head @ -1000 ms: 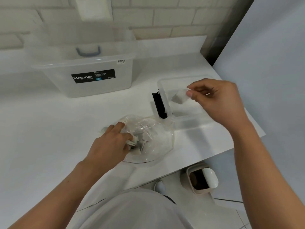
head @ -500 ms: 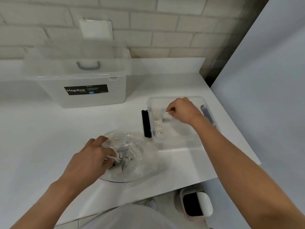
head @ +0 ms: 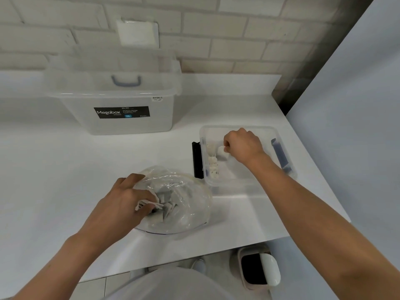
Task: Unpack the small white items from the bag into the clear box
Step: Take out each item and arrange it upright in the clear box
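Pinching a white item (head: 222, 153), right hand (head: 242, 146) sits in crosswise clear box (head: 249, 181); left hand (head: 121, 204) clutches bag (head: 186, 200).

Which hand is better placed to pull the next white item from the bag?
Left. The left hand is at the bag opening, fingers gripping white items; the right hand is in the clear box, pinching a white piece.

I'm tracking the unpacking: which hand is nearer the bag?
Left. The left hand is at the bag's mouth, gripping white items; the right hand, holding one, is in the clear box, apart.
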A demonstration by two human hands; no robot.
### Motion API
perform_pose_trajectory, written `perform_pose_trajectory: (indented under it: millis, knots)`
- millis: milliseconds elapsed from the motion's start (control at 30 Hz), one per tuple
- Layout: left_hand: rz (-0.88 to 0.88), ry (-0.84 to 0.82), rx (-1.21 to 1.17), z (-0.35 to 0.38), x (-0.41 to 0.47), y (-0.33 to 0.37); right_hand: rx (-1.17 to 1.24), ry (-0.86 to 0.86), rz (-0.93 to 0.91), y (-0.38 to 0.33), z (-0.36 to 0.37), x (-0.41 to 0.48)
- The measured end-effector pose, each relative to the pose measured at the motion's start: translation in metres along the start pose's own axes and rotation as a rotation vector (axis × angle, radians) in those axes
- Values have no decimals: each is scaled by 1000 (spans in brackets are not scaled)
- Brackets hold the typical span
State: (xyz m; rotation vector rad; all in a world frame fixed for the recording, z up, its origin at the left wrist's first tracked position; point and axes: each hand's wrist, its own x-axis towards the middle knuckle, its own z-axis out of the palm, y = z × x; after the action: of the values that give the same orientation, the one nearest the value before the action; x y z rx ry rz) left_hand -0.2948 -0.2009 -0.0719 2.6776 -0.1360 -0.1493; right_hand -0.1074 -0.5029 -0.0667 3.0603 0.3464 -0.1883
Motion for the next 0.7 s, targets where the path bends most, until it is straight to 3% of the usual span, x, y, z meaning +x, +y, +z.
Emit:
perform_pose_trajectory:
  millis: [133,267,367,433,533,600,700]
  knots:
    - [24,13,-34,-3,1,1,-125,66,-2,-3,-7,-5]
    - [73,64,-89,-17,-3,7,-13,102,25,-4,-17,-12]
    - [98,142,-238,-38,-4,17,213,227,68,-5,-24,-23]
    - [68,171,-457,-50,-3,26,430,317,81,-12,-30,-35]
    - [-51,77,-844,-58,5,39,892,419,94,-36,-46,-62]
    - [-106,19,-997,-57,12,45,1169,404,77,-56,-58,-83]
    - [-172,-56,-1135,-52,18,50,1350,185,-35,-82,-64,-109]
